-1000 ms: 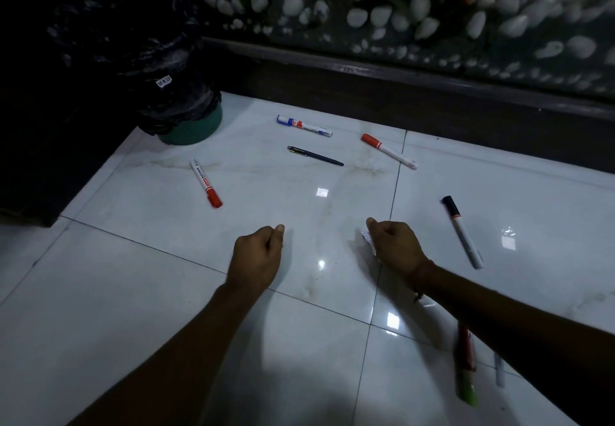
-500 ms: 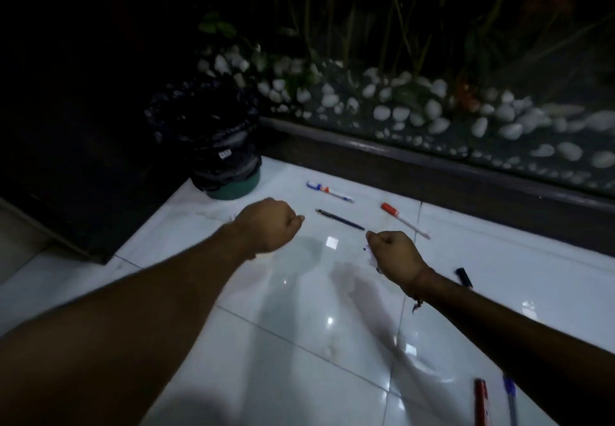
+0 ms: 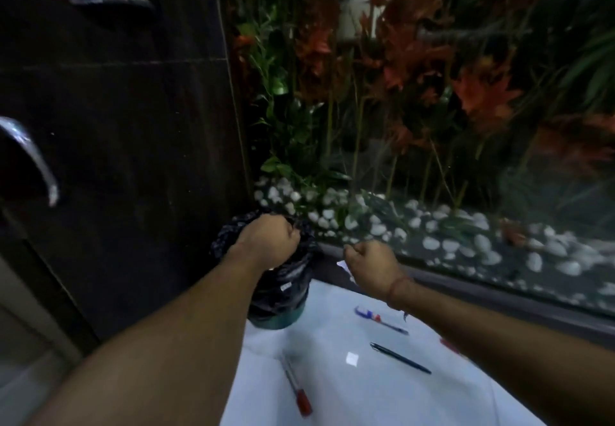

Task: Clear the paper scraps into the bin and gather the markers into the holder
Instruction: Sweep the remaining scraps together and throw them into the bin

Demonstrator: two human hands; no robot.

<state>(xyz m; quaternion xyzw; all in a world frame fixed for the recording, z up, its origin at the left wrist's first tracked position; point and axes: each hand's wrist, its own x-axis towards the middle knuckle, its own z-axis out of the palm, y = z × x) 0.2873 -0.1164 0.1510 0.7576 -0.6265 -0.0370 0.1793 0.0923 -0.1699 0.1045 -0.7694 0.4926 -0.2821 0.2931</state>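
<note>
The bin (image 3: 283, 296), lined with a black bag over a green base, stands on the white tiled floor by the dark wall. My left hand (image 3: 269, 239) hovers over its mouth as a closed fist; nothing shows in it. To the right of the bin, my right hand (image 3: 369, 262) pinches a white paper scrap (image 3: 343, 265) in the air. On the floor lie a red marker (image 3: 296, 389), a blue-and-red marker (image 3: 369, 314) and a black pen (image 3: 399, 357). Another red marker (image 3: 449, 346) peeks out from under my right forearm. No holder is in view.
A small white square patch (image 3: 352, 358) shows on the tile; whether it is paper or glare is unclear. A dark ledge (image 3: 499, 296) borders a bed of white pebbles (image 3: 432, 242) and plants. A dark door with metal handles (image 3: 33, 156) stands at the left.
Both hands have risen from the floor toward the bin. The left fist is now over the bin's mouth, and the right hand has carried its scrap up beside it. The view has tilted upward.
</note>
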